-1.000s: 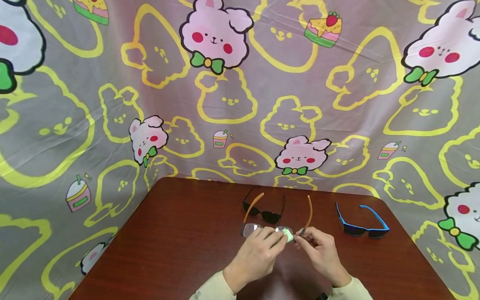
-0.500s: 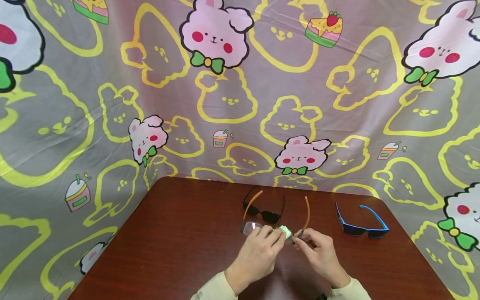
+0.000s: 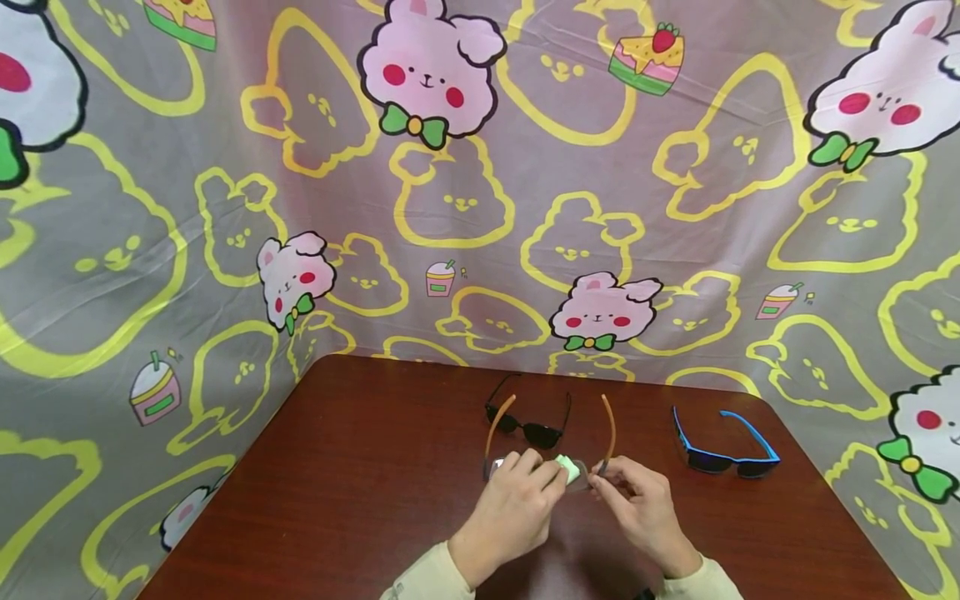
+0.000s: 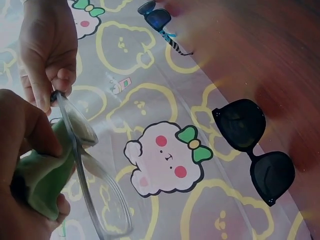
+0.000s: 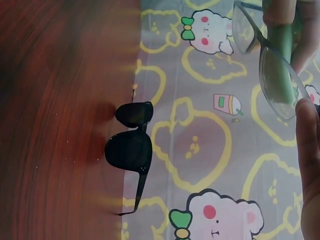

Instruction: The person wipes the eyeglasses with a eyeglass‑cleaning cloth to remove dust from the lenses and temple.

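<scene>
Clear-lensed eyeglasses (image 4: 81, 170) with orange-brown temples (image 3: 611, 433) are held up above the table between both hands. My left hand (image 3: 513, 504) pinches a pale green cloth (image 3: 567, 468) against one lens. In the left wrist view the folded cloth (image 4: 47, 182) bulges out below the fingers, close along the frame. At the right end piece of the eyeglasses, my right hand (image 3: 637, 500) grips with thumb and fingers. Through the lens (image 5: 275, 85) in the right wrist view, green cloth shows behind it. The left fingers cover part of the front in the head view.
Black sunglasses (image 3: 540, 433) lie on the brown table (image 3: 360, 475) just beyond the eyeglasses. Blue-framed sunglasses (image 3: 731, 461) rest to the right with temples spread. A patterned curtain (image 3: 465, 208) hangs along the table's back and sides.
The eyeglasses have tilted and their temple tips have shifted left. The cloth has slid slightly left along the lens, and less of the left lens shows. The sunglasses have stayed put.
</scene>
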The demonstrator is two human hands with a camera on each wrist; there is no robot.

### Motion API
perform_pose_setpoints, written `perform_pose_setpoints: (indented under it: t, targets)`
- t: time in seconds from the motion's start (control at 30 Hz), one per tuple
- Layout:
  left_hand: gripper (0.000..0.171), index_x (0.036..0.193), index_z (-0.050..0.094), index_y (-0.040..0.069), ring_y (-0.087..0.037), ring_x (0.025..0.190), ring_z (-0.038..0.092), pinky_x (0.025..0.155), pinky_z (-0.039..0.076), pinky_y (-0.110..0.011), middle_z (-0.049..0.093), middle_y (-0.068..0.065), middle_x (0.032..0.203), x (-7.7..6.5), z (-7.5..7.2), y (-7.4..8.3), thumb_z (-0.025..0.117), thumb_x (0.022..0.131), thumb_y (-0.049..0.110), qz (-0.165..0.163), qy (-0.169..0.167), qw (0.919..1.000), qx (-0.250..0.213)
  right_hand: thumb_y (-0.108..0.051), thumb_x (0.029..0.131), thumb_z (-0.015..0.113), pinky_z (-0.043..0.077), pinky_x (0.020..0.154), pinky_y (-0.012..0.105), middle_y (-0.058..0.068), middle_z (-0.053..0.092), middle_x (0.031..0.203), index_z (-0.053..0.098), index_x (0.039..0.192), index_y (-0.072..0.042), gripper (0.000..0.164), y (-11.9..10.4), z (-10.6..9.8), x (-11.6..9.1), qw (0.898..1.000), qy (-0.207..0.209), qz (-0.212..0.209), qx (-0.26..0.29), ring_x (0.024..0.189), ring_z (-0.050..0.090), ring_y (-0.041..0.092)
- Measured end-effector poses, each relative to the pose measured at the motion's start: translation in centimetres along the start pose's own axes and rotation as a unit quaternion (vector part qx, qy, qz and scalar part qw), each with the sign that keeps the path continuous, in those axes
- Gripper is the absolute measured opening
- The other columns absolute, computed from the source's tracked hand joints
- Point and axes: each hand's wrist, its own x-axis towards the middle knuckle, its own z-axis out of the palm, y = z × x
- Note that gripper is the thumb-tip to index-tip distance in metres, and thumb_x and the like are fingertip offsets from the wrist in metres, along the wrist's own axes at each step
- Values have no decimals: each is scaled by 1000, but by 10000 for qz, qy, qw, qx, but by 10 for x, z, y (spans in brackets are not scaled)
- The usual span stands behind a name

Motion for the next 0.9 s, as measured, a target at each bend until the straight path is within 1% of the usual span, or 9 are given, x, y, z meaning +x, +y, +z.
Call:
perform_pose_setpoints:
  t: [0.1,0.23,0.4,0.47,0.53,0.63,0.73,0.8,0.9]
  targets:
    - [26,93,72,18,-12,76,49,60,35,-23,63,7,91,-1,0,-1,66,67,17,114,139,9996,-205,33,61,63,49,45,21,14,61,68,61,83,7,35,1,-1,0,10000,68,8,2,57,61,6]
    - [26,90,70,18,-12,76,50,60,34,-22,62,7,90,-2,0,-3,62,65,15,244,278,9983,-454,33,61,63,49,44,21,15,61,67,61,83,8,34,4,-2,-1,9999,58,74,51,57,61,5]
    - [29,96,69,17,-11,78,51,63,37,-21,62,6,93,-5,1,-4,62,68,15,387,234,9970,-631,34,62,63,50,44,24,15,62,68,61,85,9,34,4,-2,-1,9996,-45,206,164,57,62,6]
    - [29,98,70,17,-10,79,51,64,37,-20,62,6,95,-6,0,-4,62,70,14,408,249,9954,-825,33,64,63,49,45,22,13,62,70,61,86,8,33,3,-2,0,9995,-72,277,122,57,62,8]
    - [29,99,70,17,-10,81,51,65,38,-19,62,7,97,-8,-1,-5,58,73,12,418,362,9932,-1028,31,65,64,48,46,18,10,62,71,63,87,7,32,1,-2,2,9994,-102,324,-26,56,60,10]
    - [32,100,70,15,-10,83,53,66,39,-18,63,6,99,-9,-2,-6,46,80,9,392,712,9874,-1358,26,68,65,45,47,15,9,62,73,64,88,7,28,-1,-3,6,9991,-134,294,-259,56,58,13]
    - [36,103,70,12,-11,84,56,66,41,-17,64,2,100,-10,-4,-8,39,84,8,345,1197,9818,-1434,24,70,66,43,49,15,9,62,77,66,90,7,26,0,-5,6,9983,-181,270,-488,57,56,13]
    - [36,103,70,9,-13,84,58,67,44,-18,64,-1,100,-10,-5,-10,39,85,7,293,1549,9768,-1448,25,69,66,44,51,14,8,63,79,67,93,6,30,5,-6,4,9976,-245,344,-552,60,56,12]
    - [31,101,70,6,-15,82,59,66,46,-20,65,-4,96,-9,-8,-14,44,85,7,244,2076,9680,-1387,24,67,69,45,55,13,3,63,82,69,96,0,37,13,-7,0,9952,-355,358,-840,64,56,7]
